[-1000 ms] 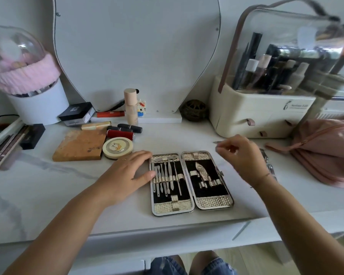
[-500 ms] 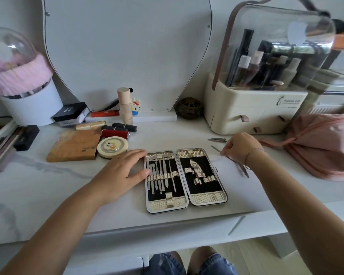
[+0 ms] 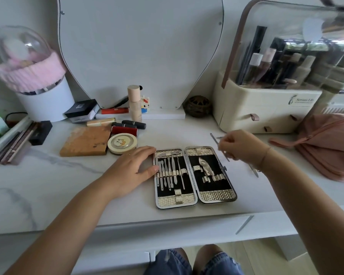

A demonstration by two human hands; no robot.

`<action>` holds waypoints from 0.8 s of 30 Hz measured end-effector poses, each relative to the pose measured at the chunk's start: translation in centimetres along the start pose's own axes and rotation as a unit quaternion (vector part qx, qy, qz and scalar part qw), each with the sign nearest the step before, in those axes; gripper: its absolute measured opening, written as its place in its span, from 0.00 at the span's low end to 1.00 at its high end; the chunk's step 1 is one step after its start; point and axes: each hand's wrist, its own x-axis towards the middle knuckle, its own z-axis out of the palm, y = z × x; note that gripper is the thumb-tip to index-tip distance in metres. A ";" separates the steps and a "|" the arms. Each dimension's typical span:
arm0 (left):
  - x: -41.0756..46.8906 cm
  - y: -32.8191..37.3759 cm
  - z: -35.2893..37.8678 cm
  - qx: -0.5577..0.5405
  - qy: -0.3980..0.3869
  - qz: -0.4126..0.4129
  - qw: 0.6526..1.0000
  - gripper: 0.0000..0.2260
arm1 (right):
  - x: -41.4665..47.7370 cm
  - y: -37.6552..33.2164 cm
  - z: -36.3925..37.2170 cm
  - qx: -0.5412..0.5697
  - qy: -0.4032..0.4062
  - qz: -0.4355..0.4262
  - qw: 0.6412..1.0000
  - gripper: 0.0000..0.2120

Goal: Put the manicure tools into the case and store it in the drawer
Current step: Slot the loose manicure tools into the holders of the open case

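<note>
An open black-lined manicure case with silver textured ends (image 3: pixel 195 175) lies flat on the white marble-look vanity top (image 3: pixel 48 185), its left half filled with slim steel tools, its right half holding a nipper (other loops there look empty). The left hand (image 3: pixel 133 171) rests flat, fingers spread, touching the case's left edge, while the right hand (image 3: pixel 240 147), above the case's upper right corner, pinches a thin steel manicure tool (image 3: pixel 214 139) between closed fingers; another slim steel tool (image 3: pixel 253 170) lies on the top beside that wrist
</note>
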 end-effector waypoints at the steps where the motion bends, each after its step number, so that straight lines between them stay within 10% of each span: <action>1: 0.0 0.0 0.0 0.000 -0.001 -0.003 1.000 0.39 | -0.3 -0.8 0.4 0.096 -0.037 -0.005 0.995 0.08; 6: -0.1 0.5 -0.1 0.001 -0.001 -0.008 1.000 0.33 | -0.4 -3.3 3.1 0.322 -0.169 -0.022 0.931 0.14; 24: -0.1 0.5 -0.2 -0.001 0.000 -0.001 1.000 0.28 | 2.5 -4.4 6.6 0.224 -0.060 -0.060 0.971 0.08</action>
